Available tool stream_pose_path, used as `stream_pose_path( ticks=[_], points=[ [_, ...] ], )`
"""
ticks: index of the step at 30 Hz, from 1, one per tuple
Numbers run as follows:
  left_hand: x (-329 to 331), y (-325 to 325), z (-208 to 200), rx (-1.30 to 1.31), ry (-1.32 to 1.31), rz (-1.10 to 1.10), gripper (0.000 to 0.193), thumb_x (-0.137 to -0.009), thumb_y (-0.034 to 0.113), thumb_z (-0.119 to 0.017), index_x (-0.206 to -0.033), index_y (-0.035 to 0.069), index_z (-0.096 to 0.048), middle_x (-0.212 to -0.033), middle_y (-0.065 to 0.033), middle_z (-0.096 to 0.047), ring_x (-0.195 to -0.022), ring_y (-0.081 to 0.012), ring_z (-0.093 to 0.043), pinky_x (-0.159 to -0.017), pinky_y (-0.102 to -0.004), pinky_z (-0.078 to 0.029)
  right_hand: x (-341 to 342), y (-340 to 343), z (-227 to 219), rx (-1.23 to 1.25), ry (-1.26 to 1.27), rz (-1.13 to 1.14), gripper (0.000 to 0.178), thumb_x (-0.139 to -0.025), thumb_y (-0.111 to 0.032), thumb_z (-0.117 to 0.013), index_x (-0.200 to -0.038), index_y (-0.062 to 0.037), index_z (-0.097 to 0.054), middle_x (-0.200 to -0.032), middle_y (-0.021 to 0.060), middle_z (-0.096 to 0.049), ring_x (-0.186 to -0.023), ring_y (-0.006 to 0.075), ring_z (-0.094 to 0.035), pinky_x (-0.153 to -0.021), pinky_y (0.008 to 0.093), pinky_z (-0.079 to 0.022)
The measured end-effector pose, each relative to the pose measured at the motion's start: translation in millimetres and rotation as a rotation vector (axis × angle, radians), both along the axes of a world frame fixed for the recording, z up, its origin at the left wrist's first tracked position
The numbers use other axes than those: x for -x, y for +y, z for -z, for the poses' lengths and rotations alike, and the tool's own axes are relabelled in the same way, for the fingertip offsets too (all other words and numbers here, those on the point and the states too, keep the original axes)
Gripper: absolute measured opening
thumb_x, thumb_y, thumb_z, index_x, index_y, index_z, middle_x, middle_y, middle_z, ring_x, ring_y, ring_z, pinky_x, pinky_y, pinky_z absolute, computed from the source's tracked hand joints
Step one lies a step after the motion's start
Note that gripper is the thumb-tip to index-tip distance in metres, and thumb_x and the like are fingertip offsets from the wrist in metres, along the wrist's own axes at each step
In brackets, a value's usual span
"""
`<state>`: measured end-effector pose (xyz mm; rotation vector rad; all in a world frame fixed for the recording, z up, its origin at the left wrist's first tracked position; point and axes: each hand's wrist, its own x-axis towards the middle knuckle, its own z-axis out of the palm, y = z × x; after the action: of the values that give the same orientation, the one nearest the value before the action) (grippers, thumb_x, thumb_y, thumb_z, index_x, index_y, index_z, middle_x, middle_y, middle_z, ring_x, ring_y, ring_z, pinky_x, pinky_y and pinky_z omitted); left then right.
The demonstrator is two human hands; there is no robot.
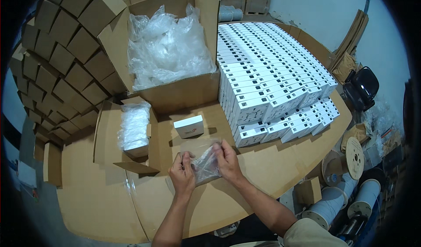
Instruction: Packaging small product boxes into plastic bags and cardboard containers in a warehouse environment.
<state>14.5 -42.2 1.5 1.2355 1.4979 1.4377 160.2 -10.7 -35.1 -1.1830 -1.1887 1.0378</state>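
Clear plastic bag (204,166), thin and crinkled, pinched at opposite sides by left hand (183,175) and right hand (228,160) over tan cardboard-surfaced worktop (96,203), with one smooth white box (189,127) just beyond, open corrugated carton (105,137) leftward, stacked slim white boxes (272,67) rightward.

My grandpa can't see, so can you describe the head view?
A person's left hand and right hand hold clear plastic wrapping over a cardboard surface. A small white box stands beyond; farther back are a carton of crumpled plastic and stacked white boxes.

Soft shadows fall; fisheye corners go black.
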Motion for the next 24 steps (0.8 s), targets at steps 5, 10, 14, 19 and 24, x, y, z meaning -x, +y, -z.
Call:
stream_pose_path(
  ticks=[5, 10, 14, 19, 24],
  points=[
    [13.3, 6.9, 14.0, -0.096, 0.113, -0.188, 0.035, -0.108, 0.025, -0.049, -0.090, -0.002, -0.062, -0.067, -0.0028, -0.056, -0.056, -0.0095, -0.048, -0.053, -0.0290, -0.041, -9.5, -8.2, -30.3, 0.116, 0.061, -0.336, 0.012, -0.097, -0.013, -0.067, -0.098, -0.0034, -0.059, -0.073, -0.0033, -0.054, -0.064, 0.0044, -0.051, -0.056, 0.0238, -0.043],
    [14.1, 7.9, 2.9, -0.023, 0.130, -0.173, 0.038, -0.108, 0.026, -0.048, -0.087, -0.003, -0.060, -0.063, -0.0028, -0.051, -0.054, -0.0103, -0.046, -0.052, -0.0300, -0.040, -33.6, -3.1, -39.4, 0.373, 0.009, -0.553, 0.014, -0.095, -0.013, -0.070, -0.099, -0.0047, -0.060, -0.074, -0.0045, -0.055, -0.064, 0.0020, -0.051, -0.055, 0.0203, -0.043],
    [13.3, 8.5, -8.3, 0.019, 0.112, -0.127, 0.038, -0.108, 0.026, -0.048, -0.085, -0.002, -0.060, -0.059, -0.0031, -0.050, -0.052, -0.0097, -0.051, -0.050, -0.0304, -0.042, -31.2, -3.8, -49.6, 0.398, 0.098, -0.437, 0.016, -0.095, -0.014, -0.071, -0.101, -0.0041, -0.060, -0.074, -0.0037, -0.056, -0.061, 0.0039, -0.052, -0.051, 0.0202, -0.042],
    [17.2, 9.1, -4.6, -0.056, 0.154, -0.189, 0.036, -0.108, 0.026, -0.048, -0.088, -0.001, -0.061, -0.061, -0.0033, -0.052, -0.052, -0.0100, -0.054, -0.050, -0.0293, -0.043, -36.0, -3.7, -46.3, 0.414, -0.005, -0.581, 0.019, -0.096, -0.013, -0.070, -0.106, -0.0037, -0.057, -0.072, -0.0052, -0.055, -0.057, 0.0031, -0.052, -0.047, 0.0186, -0.040],
    [19.6, 13.9, 2.0, -0.108, 0.015, -0.231, 0.034, -0.108, 0.026, -0.047, -0.093, -0.002, -0.062, -0.063, -0.0030, -0.054, -0.053, -0.0102, -0.054, -0.050, -0.0284, -0.044, -43.4, 1.8, -36.1, 0.339, 0.065, -0.600, 0.023, -0.094, -0.011, -0.072, -0.109, -0.0014, -0.058, -0.078, -0.0025, -0.058, -0.063, 0.0040, -0.053, -0.055, 0.0207, -0.044]
  ],
)
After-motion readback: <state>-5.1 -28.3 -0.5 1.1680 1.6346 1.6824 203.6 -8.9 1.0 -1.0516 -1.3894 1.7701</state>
